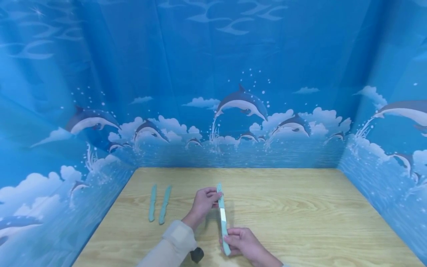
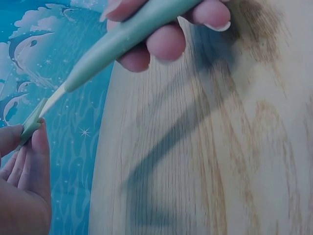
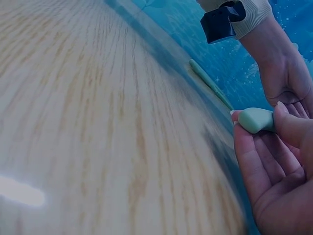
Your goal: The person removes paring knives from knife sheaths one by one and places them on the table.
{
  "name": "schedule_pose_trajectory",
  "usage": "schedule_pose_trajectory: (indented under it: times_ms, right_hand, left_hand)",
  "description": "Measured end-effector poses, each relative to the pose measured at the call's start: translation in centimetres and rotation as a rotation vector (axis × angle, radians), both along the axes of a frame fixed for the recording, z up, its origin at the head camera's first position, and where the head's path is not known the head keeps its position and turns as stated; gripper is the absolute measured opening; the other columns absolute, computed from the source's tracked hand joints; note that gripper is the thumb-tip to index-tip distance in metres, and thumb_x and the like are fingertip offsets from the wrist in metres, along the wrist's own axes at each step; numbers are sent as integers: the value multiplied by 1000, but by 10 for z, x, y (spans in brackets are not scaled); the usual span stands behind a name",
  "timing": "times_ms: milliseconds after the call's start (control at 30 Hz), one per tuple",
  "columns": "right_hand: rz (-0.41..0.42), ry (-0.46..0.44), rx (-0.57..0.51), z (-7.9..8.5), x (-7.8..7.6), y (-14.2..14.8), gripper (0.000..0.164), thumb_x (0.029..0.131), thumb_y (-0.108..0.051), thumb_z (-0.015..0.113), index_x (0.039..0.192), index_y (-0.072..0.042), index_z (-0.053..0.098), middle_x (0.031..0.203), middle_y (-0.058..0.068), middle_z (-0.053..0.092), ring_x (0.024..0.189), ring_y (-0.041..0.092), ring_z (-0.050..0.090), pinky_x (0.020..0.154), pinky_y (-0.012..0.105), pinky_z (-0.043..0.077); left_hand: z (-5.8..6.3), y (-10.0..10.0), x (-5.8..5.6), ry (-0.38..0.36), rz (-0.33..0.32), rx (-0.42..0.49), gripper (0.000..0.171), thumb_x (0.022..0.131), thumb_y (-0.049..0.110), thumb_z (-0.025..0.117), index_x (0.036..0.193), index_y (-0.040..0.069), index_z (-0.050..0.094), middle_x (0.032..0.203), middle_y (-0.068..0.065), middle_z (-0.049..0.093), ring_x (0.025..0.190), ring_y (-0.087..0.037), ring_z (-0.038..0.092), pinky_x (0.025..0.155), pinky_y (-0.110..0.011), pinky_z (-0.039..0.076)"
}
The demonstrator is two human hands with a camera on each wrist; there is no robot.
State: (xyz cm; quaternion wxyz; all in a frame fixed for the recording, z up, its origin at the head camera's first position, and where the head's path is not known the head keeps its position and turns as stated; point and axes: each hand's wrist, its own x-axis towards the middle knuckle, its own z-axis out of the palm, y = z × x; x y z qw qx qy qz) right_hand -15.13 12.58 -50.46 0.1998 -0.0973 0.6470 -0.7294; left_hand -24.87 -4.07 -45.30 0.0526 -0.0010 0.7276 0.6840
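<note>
Between both hands is a mint-green knife with a strip of pale blade (image 1: 222, 214) showing between its handle (image 1: 224, 227) and its sheath (image 1: 221, 203). My left hand (image 1: 202, 203) pinches the sheath at the far end. At the near end my right hand (image 1: 245, 243) holds the handle between thumb and fingers. The left wrist view shows the blade (image 2: 53, 100) partly out of the sheath. In the right wrist view, the rounded butt of the handle (image 3: 255, 120) sticks out from the fingers. The knife is held above the table, and its shadow falls on the wood.
Two more mint-green knives (image 1: 152, 203) (image 1: 165, 205) lie side by side at the table's left. The wood-grain table (image 1: 300, 211) is enclosed by blue dolphin-print curtains (image 1: 240, 55) at the back and sides. A black wrist camera (image 1: 197, 255) sits under the left sleeve.
</note>
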Motion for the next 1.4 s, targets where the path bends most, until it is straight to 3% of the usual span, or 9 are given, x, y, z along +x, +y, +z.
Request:
schedule_pose_trajectory:
  times_ms: [433,700,1400]
  right_hand:
    - [28,18,-28,2,2,2,35,94,-10,63,115,17,56,102,27,69,87,30,71,76,38,61]
    - [40,26,31,5,-3,3,33,93,-14,64,114,12,60,102,23,70,88,28,71,76,38,61]
    - [71,27,90,7,-9,4,31,94,-14,64,114,9,61,100,20,71,88,29,71,77,38,61]
  left_hand:
    - [7,-1,-3,2,-2,15,31,93,10,64,119,-7,60,107,-18,69,85,-17,67,77,-32,60]
    - [3,-5,-5,9,30,19,32,92,14,67,118,-4,61,107,-15,70,85,-16,67,77,-30,60]
    - [2,-16,-10,7,25,54,35,94,18,65,121,-4,59,108,-15,70,84,-13,66,77,-27,59]
